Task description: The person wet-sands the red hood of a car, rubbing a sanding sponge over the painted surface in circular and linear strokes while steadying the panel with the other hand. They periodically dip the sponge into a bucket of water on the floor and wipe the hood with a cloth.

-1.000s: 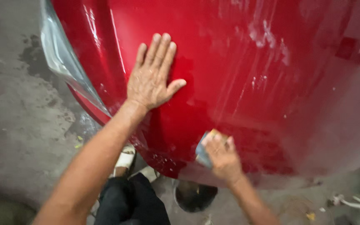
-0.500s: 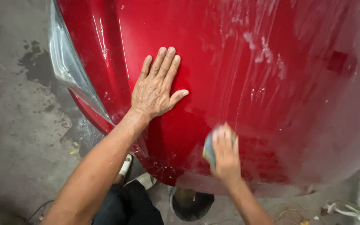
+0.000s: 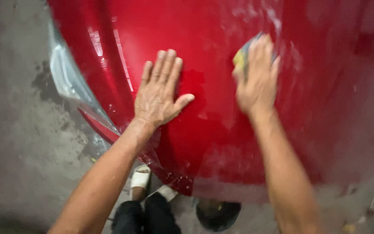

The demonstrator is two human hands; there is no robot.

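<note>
Up and across the panel (image 3: pixel 221 130) goes my right hand (image 3: pixel 256 82) since half a second ago, from the low edge near the bottom lip to the upper part, level with my left. It is blurred with speed, fingers curled down over a pad (image 3: pixel 242 55), yellow and blue at the one corner that shows above my knuckles; the rest of the pad is hidden under my palm, pressed against the red paint. My left hand (image 3: pixel 159 93) lies flat and spread wide on the panel, thumb out to the right, holding nothing, only bracing me. It has kept its place.

Around the pad the paint is wet and streaked with pale smears; to the left of my braced hand it shines clean with bright reflections. At the panel's left edge sits a clear lamp (image 3: pixel 66 76), and below it the grey floor (image 3: pixel 18 143), stained dark in patches. My sandals (image 3: pixel 143 177) show under the bottom lip.

To rub well, I judge, the pad should stay flat, with even pressure, in overlapping strokes.
</note>
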